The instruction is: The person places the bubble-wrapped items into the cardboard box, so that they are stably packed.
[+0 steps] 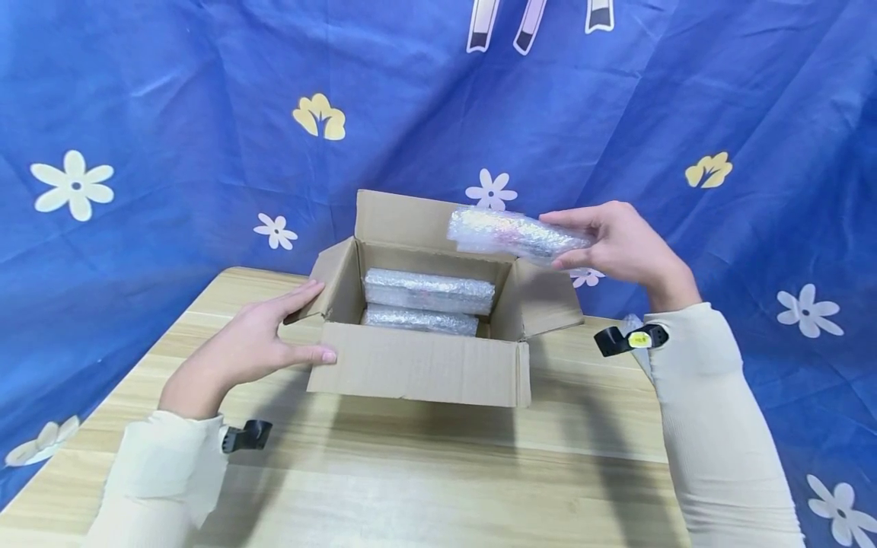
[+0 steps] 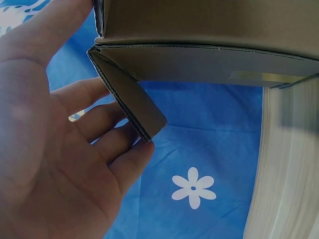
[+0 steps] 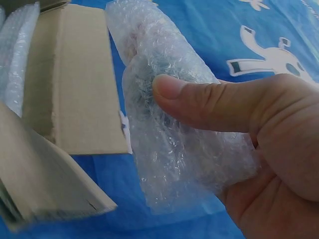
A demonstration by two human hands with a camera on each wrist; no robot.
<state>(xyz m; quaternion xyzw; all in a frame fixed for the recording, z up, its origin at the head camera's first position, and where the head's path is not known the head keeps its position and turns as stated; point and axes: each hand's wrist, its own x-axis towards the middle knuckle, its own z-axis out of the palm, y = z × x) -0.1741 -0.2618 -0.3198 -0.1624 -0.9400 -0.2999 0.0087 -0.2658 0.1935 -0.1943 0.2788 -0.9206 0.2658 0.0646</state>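
Observation:
My right hand (image 1: pixel 626 243) pinches a bubble-wrapped packet (image 1: pixel 510 232) above the right side of an open cardboard box (image 1: pixel 418 365). In the right wrist view the thumb presses the near face of the packet (image 3: pixel 164 124), with the other fingers behind it. The contents are blurred by the wrap. At the box's left front corner, my left hand (image 1: pixel 253 339) holds the flaps, thumb on the front one. Its fingers rest against the outside of the left flap (image 2: pixel 132 97). Inside the box lie two more bubble-wrapped packets, a rear one (image 1: pixel 428 293) and a front one (image 1: pixel 421 320).
The box stands on a wood-grain table (image 1: pixel 411 472), its flaps folded outward. Behind the table hangs a blue cloth (image 1: pixel 226 114) with flowers. The right flap (image 1: pixel 548 301) spreads out below the held packet. Something clear and plastic (image 1: pixel 637 354) shows beside the right wrist.

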